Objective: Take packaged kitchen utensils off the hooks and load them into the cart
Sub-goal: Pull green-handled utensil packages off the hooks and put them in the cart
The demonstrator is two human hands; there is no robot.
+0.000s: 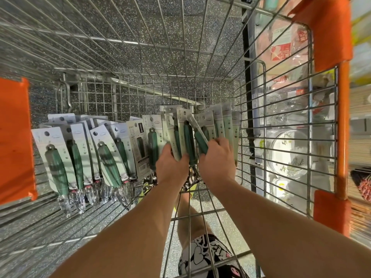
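Both my arms reach down into a wire shopping cart [140,43]. Several packaged utensils with green handles on white cards [58,157] lie in a row along the cart's near end. My left hand [170,165] grips a fan of the packs [180,135] at the right of the row. Beside it, my right hand [217,157] holds one tilted pack [197,133] by its green handle, with more packs [226,125] behind my fingers. The metal ends of the utensils point toward me.
Orange plastic corner guards [14,137] [329,35] mark the cart's rim left and right. Beyond the right wall stand shelves with glass dishes [287,155] and packaged goods [281,49]. The speckled floor [160,21] shows through the far half of the basket.
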